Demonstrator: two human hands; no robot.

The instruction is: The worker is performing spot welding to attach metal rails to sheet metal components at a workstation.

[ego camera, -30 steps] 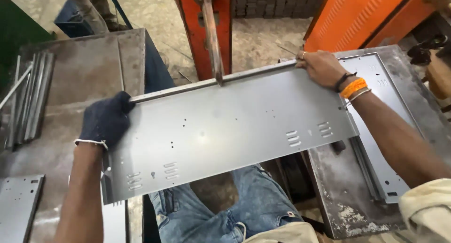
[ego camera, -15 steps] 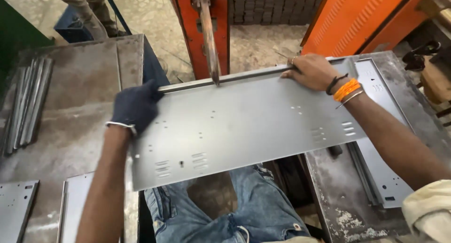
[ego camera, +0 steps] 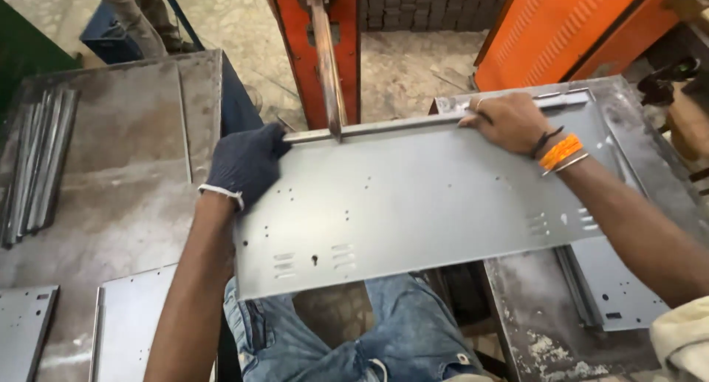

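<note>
A flat grey sheet-metal panel (ego camera: 413,205) is lying nearly level across the middle of the view, its long axis running from 9 o'clock to 3 o'clock and tilting slightly up toward 3. Its far long edge is folded into a narrow flange. Small punched holes and short louvre slots are showing near both ends.

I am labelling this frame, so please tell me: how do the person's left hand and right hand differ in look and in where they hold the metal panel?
The left hand wears a dark glove; the right hand is bare, with orange and dark wristbands. The left hand grips the metal panel at its left end, the right hand presses near its far right edge. Both touch the same panel.
</note>
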